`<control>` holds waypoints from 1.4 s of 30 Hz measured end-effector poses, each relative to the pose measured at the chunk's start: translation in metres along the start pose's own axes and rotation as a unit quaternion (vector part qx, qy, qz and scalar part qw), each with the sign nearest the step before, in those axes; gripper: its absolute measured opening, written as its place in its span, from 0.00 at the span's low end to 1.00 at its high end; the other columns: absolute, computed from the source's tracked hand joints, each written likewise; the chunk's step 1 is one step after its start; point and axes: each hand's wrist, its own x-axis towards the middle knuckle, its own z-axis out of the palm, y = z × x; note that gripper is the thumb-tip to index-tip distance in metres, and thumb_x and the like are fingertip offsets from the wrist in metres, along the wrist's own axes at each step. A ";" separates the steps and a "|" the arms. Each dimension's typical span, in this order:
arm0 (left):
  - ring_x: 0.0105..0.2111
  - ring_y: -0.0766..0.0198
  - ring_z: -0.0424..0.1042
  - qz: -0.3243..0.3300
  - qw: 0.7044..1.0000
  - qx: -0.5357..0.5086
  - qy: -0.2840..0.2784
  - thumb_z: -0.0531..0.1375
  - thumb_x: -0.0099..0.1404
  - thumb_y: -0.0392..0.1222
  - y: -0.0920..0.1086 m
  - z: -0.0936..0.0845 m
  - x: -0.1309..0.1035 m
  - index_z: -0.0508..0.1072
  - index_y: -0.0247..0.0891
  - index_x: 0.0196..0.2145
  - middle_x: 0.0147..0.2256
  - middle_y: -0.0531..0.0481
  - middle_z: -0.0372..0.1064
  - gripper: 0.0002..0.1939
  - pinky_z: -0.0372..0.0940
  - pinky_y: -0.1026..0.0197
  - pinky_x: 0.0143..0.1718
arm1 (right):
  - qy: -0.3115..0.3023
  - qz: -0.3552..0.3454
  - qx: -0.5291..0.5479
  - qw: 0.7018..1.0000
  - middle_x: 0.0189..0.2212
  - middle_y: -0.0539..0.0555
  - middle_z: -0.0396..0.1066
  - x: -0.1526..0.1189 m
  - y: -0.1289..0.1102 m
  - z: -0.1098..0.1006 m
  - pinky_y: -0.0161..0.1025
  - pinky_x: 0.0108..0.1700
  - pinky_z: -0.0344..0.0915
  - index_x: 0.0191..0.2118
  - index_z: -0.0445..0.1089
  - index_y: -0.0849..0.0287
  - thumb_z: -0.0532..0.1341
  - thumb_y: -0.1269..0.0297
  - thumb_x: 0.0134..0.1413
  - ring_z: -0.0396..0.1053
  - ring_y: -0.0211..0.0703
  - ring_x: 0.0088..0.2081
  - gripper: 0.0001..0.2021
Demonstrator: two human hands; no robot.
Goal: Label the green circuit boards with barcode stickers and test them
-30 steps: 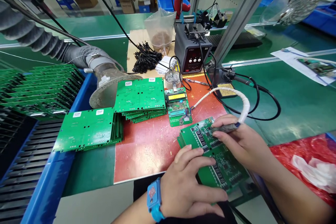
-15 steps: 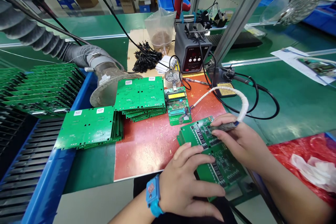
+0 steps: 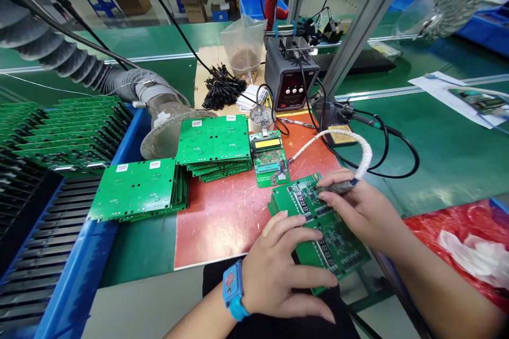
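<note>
My right hand (image 3: pixel 358 201) pinches a dark, tape-wrapped probe (image 3: pixel 338 187), its tip down at the upper circuit board. A white-wrapped cable (image 3: pixel 363 143) runs from it to a small programmer board (image 3: pixel 268 161) with a yellow display and a teal chip socket. Beneath both hands lies a stack of green circuit boards (image 3: pixel 314 206), the top one carrying digit displays and chips. My left hand (image 3: pixel 288 270), wearing a blue wrist strap (image 3: pixel 234 288), rests with spread fingers on the near part of this stack. The probe's contact point is hidden by my fingers.
Two stacks of green boards (image 3: pixel 214 140) (image 3: pixel 133 188) stand left of the red mat (image 3: pixel 222 228). Further left are a blue bin (image 3: pixel 85 254) with racked boards and a fume duct (image 3: pixel 159 122). A soldering station (image 3: pixel 292 74) stands behind; red plastic (image 3: pixel 425 228) lies at right.
The view has shifted very slightly. Both hands keep nearly the same place on the boards, and the probe stays in my right hand.
</note>
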 end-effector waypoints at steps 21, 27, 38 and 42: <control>0.57 0.48 0.52 -0.029 0.998 0.005 -0.056 0.58 0.60 0.58 0.011 -0.003 0.000 0.75 0.53 0.41 0.51 0.47 0.61 0.14 0.47 0.43 0.58 | -0.040 0.026 0.032 0.998 0.39 0.52 0.66 -0.062 -0.004 -0.023 0.35 0.41 0.68 0.45 0.62 0.52 0.56 0.68 0.59 0.67 0.40 0.42 0.08; 0.57 0.48 0.50 -0.026 0.997 0.006 -0.071 0.58 0.60 0.58 0.010 -0.004 0.000 0.74 0.53 0.42 0.52 0.48 0.59 0.15 0.45 0.44 0.58 | -0.062 0.011 0.026 0.998 0.40 0.53 0.65 -0.064 0.001 -0.025 0.37 0.44 0.67 0.46 0.61 0.52 0.56 0.68 0.59 0.66 0.40 0.43 0.09; 0.55 0.52 0.57 -0.024 1.000 0.011 -0.018 0.59 0.56 0.63 0.010 -0.002 0.002 0.76 0.52 0.38 0.48 0.49 0.66 0.19 0.47 0.50 0.58 | -0.074 -0.050 -0.007 0.996 0.35 0.51 0.69 -0.053 -0.006 -0.023 0.34 0.38 0.69 0.43 0.62 0.53 0.56 0.71 0.57 0.70 0.38 0.38 0.09; 0.55 0.54 0.58 -0.011 1.000 0.014 -0.010 0.60 0.55 0.63 0.011 -0.004 0.005 0.76 0.51 0.38 0.47 0.50 0.68 0.19 0.49 0.52 0.58 | -0.033 -0.067 -0.012 0.997 0.32 0.50 0.70 -0.052 -0.003 -0.019 0.33 0.36 0.69 0.38 0.64 0.54 0.57 0.72 0.54 0.71 0.38 0.35 0.07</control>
